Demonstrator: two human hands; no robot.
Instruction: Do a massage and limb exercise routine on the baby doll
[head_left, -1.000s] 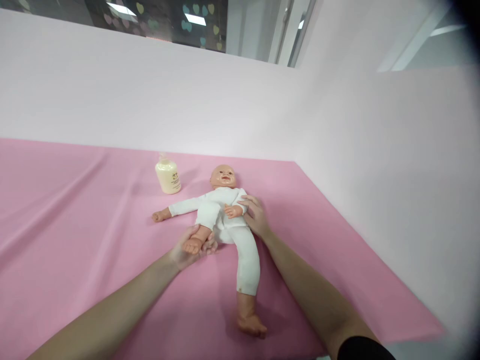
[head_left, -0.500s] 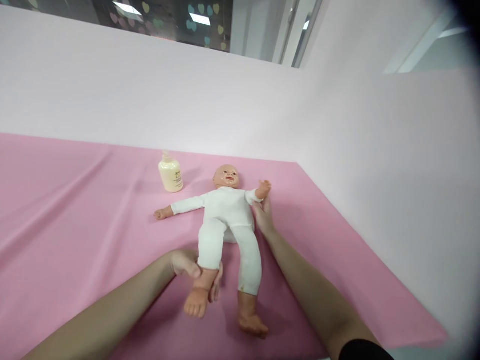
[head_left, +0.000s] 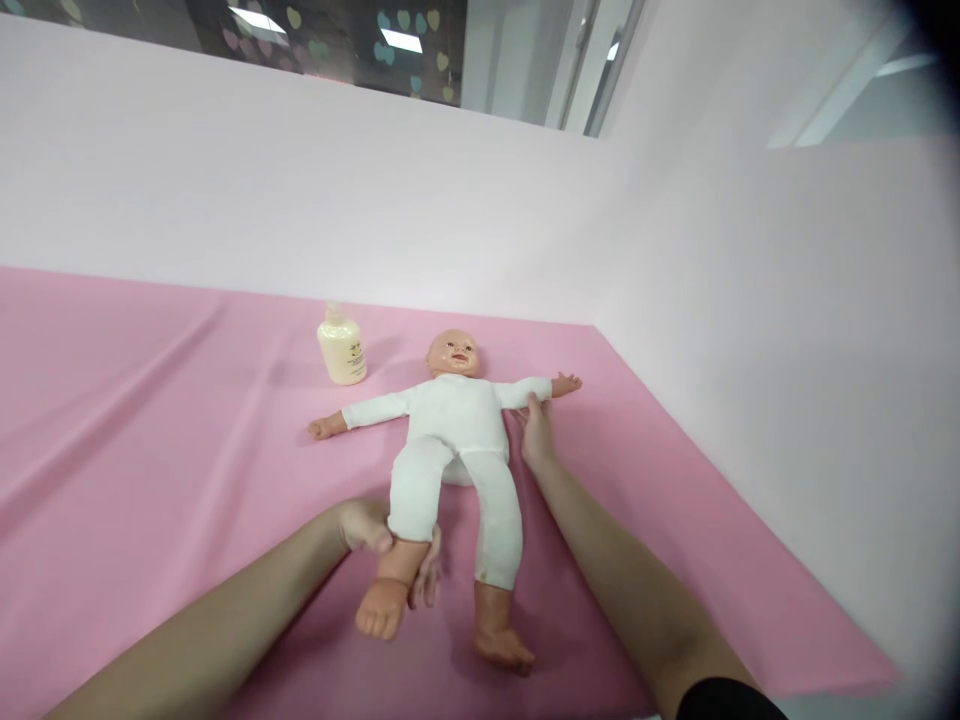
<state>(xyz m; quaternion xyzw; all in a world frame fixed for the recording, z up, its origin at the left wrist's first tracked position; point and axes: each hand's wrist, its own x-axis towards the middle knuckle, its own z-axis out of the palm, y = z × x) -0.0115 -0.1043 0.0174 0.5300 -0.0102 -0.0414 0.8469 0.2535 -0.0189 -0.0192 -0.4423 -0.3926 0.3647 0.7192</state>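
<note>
A baby doll (head_left: 457, 415) in a white cloth suit lies on its back on the pink mat (head_left: 135, 420), head toward the wall. My left hand (head_left: 375, 530) is wrapped round the doll's lower leg on the left, thumb on top and fingers curled beneath the ankle. The doll's arm on the right is stretched out sideways, and my right hand (head_left: 535, 430) holds it near the cuff, thumb in front and the other fingers mostly hidden. Its other arm and leg rest untouched on the mat.
A cream-coloured pump bottle (head_left: 343, 350) stands on the mat to the left of the doll's head. White walls (head_left: 300, 190) rise behind and on the right. Beyond the back wall is a dark window (head_left: 337, 45) with heart shapes.
The doll's arm on the right has swung outward and straightened, with my right hand shifting slightly right along with it. The leg in my left hand has moved a little to the left.
</note>
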